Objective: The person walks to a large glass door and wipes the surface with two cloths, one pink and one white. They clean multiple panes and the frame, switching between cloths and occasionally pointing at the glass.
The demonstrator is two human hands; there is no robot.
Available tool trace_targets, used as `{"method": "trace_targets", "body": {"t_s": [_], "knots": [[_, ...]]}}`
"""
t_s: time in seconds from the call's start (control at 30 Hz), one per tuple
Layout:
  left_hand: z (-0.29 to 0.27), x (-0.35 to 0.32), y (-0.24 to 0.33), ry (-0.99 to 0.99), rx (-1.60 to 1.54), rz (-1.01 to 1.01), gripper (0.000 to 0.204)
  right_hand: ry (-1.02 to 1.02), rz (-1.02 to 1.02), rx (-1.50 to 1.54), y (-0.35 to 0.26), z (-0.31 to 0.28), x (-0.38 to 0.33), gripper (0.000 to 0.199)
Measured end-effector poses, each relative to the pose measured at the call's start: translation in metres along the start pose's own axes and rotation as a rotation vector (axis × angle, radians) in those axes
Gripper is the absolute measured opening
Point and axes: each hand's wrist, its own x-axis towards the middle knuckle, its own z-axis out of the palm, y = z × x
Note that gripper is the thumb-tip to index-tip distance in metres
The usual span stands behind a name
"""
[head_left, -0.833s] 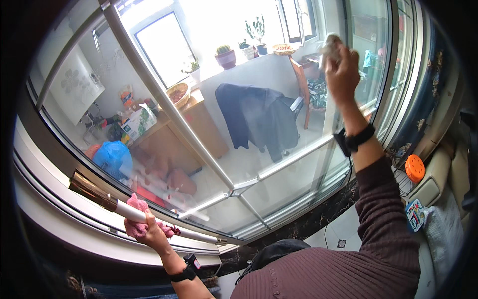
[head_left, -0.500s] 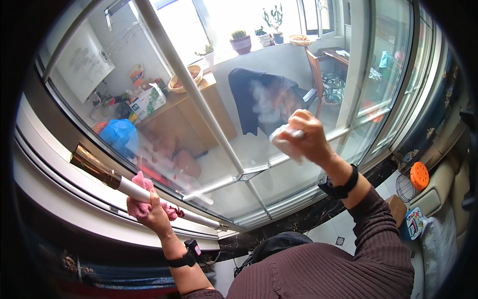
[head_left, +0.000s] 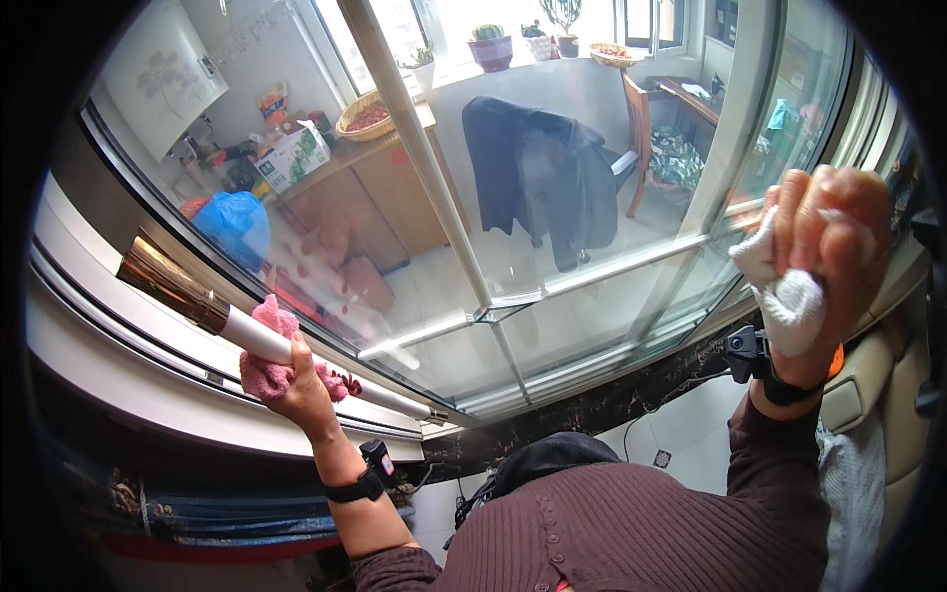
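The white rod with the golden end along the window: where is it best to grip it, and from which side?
Probably the bare white section of the rod, beside the left hand and its pink cloth. Come from below, the room side: the glass door lies behind it, and the rod is slim enough to wrap.

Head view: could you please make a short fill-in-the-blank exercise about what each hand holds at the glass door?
1. The right hand grips a cloth whose colour is ____.
2. The left hand presses a ____ cloth against the long door handle.
3. Behind the glass, a dark jacket hangs over a ____.

Missing words: white; pink; chair
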Motion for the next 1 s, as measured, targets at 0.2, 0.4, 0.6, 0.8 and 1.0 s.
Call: {"method": "trace_targets", "body": {"t_s": [0.2, 0.4, 0.6, 0.8, 1.0], "knots": [[0.0, 0.001, 0.002, -0.006, 0.043, -0.011, 0.031, -0.218, 0.017, 0.446, -0.021, -0.003, 0.007, 0.038], [0.001, 0.002, 0.003, 0.011, 0.034, 0.091, 0.031, -0.121, -0.011, 0.409, -0.022, -0.008, 0.004, 0.032], [0.002, 0.001, -0.002, -0.002, -0.013, 0.011, 0.033, 0.542, 0.047, -0.356, 0.083, 0.007, 0.0, 0.038], [0.001, 0.002, 0.005, 0.017, 0.041, 0.083, 0.031, 0.22, -0.426, -0.755, 0.169, 0.085, -0.017, 0.062], [0.0, 0.003, 0.006, 0.032, 0.133, 0.157, 0.029, -0.036, -0.364, -0.774, 0.177, 0.075, -0.081, 0.056]]}}
